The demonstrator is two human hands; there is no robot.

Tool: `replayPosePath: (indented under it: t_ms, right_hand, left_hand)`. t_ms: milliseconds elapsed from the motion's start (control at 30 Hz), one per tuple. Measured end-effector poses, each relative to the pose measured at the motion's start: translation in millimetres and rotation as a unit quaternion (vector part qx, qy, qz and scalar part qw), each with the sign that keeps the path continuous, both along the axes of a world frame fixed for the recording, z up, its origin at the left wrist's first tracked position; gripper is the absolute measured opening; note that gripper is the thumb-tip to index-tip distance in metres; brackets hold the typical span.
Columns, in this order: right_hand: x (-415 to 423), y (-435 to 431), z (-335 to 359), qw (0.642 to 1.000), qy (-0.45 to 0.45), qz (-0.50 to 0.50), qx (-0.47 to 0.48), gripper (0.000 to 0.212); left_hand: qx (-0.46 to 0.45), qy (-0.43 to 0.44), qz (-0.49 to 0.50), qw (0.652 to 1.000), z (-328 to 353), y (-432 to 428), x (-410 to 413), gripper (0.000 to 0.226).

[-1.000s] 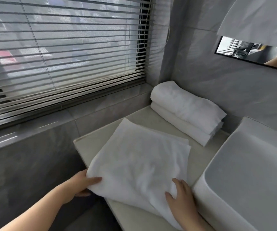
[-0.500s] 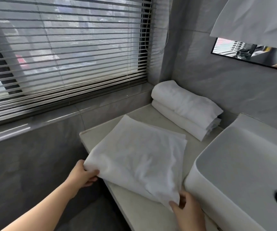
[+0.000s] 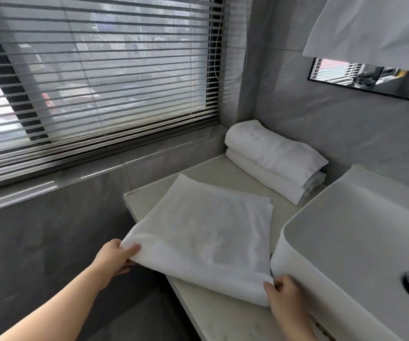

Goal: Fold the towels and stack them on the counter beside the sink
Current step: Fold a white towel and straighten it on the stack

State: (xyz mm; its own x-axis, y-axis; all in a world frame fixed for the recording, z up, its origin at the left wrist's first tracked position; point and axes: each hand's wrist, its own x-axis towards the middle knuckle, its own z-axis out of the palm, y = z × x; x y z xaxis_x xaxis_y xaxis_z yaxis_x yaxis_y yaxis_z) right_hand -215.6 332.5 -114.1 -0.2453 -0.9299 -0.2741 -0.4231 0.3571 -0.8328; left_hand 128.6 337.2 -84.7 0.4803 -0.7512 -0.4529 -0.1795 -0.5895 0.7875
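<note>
both forearms are bare, uncovered all the way to the wrists. the left hand [image 3: 115,254], farther from the sink [image 3: 304,274], comes on a long, smooth, rounded forearm; the right hand [image 3: 286,297], just beside the sink, shows only a short stretch of wrist behind it. the fingers [image 3: 283,283] are short and soft-looking; nails too blurred to tell.
</note>
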Motion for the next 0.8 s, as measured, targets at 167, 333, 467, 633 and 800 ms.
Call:
replayPosePath:
  t_ms: [167,333,467,633,800]
  right_hand:
    - [-1,0,-3,0.995,0.051,0.054,0.074,0.013]
    - [-1,-3,-3,0.992,0.044,0.073,0.09,0.027]
    - [2,-8,-4,0.995,0.042,0.048,0.076,0.049]
    - [6,-12,-10,0.994,0.064,0.055,0.075,0.035]
    - [4,-13,-7,0.987,0.106,0.068,0.104,0.024]
  left_hand:
    - [0.059,-0.053,-0.058,0.995,3,-1,-4,0.019]
    - [0.124,-0.09,-0.092,0.984,5,0,7,0.021]
    - [0.098,-0.106,-0.068,0.987,3,-2,14,0.018]
    - [0.063,-0.077,0.009,0.995,2,-5,7,0.026]
    - [0.035,-0.049,0.004,0.998,-2,-5,8,0.029]
